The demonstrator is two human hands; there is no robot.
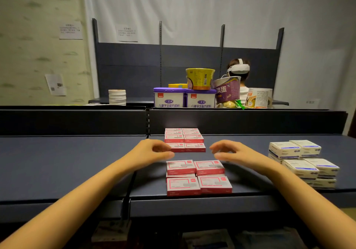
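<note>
Your left hand [152,152] and right hand [231,152] hover with fingers loosely curled, holding nothing, over the gap between the near red boxes [198,177] and the far red boxes [185,139]. Left fingertips sit just beside the far stack; can't tell if they touch. All on a dark blue shelf [77,162]. White-blue boxes [302,162] stacked right, tubs [185,98] far behind.

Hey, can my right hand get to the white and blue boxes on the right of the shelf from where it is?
Probably yes. The right hand hovers empty by the red boxes, and only bare shelf lies between it and the white and blue boxes; nothing stands in the way.
</note>
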